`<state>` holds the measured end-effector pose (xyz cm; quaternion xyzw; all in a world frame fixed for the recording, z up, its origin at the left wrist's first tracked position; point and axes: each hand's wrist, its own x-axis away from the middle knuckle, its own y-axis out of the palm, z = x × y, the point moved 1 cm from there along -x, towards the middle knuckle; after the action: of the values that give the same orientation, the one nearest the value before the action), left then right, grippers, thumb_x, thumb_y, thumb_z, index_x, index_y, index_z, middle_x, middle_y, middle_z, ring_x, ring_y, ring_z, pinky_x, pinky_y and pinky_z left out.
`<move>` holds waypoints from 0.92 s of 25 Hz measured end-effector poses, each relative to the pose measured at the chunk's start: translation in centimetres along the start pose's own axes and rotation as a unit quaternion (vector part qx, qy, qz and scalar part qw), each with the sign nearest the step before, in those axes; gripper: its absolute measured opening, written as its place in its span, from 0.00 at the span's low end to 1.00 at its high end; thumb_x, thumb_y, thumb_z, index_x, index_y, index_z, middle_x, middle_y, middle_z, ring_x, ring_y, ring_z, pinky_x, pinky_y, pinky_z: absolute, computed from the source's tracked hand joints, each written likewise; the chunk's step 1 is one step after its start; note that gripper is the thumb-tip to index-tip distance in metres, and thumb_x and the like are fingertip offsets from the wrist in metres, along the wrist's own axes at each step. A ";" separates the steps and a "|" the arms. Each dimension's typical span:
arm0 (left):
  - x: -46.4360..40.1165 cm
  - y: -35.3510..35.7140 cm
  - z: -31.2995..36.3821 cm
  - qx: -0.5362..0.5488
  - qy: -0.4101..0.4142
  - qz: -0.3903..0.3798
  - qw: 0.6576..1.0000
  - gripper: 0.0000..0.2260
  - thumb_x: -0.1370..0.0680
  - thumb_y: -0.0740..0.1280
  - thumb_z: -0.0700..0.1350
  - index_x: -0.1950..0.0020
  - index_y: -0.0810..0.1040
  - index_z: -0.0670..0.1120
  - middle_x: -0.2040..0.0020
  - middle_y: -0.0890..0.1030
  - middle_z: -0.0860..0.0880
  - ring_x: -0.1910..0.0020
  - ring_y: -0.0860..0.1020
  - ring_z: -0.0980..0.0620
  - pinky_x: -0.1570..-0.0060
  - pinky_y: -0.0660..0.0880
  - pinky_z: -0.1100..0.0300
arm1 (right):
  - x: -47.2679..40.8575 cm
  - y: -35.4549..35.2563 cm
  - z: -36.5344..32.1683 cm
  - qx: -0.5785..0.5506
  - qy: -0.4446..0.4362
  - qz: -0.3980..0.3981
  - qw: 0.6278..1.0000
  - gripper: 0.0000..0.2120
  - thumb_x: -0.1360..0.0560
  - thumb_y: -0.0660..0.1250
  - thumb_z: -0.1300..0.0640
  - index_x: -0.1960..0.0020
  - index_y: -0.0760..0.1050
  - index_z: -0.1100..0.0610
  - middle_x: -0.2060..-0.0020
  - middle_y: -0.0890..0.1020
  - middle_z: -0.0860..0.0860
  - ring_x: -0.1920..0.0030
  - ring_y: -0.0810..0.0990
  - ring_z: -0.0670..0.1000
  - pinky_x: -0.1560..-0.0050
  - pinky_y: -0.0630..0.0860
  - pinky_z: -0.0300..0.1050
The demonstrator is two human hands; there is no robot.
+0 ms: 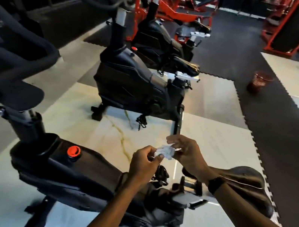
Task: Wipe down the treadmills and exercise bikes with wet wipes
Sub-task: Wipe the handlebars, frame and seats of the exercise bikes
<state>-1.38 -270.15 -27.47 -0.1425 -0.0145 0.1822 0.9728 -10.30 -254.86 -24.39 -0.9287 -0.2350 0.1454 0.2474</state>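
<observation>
A dark red round bucket point(258, 82) stands on the black rubber floor mat point(278, 131) to my right; red steel weight frames point(176, 5) stand beyond.

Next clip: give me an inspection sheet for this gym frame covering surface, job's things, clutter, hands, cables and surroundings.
Surface: pale glossy tile floor with a dark interlocking mat strip on the right.
Job's things: crumpled white wet wipe held between both hands; near exercise bike with red knob and brown saddle; second exercise bike behind it.
Clutter: red bucket on the mat.
Hands: left hand pinches the wipe; right hand also holds it, some fingers extended.
Cables: nothing seen.
Surroundings: red weight machines at the back; dim room.
</observation>
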 end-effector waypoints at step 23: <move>7.8 19.3 6.6 -0.071 -0.122 0.301 0.943 0.20 0.17 0.59 0.46 0.25 0.69 0.44 0.24 0.67 0.48 0.24 0.63 0.51 0.26 0.55 0.61 | 2.7 -14.3 9.1 -0.081 -0.105 -0.188 0.973 0.09 0.25 0.72 0.62 0.48 0.74 0.57 0.64 0.79 0.48 0.64 0.77 0.49 0.60 0.76 0.47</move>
<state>-1.41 -248.33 -26.82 -0.1856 -0.1023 0.4814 0.8505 -16.72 -238.99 -24.89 -0.8643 -0.4410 0.1736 0.1684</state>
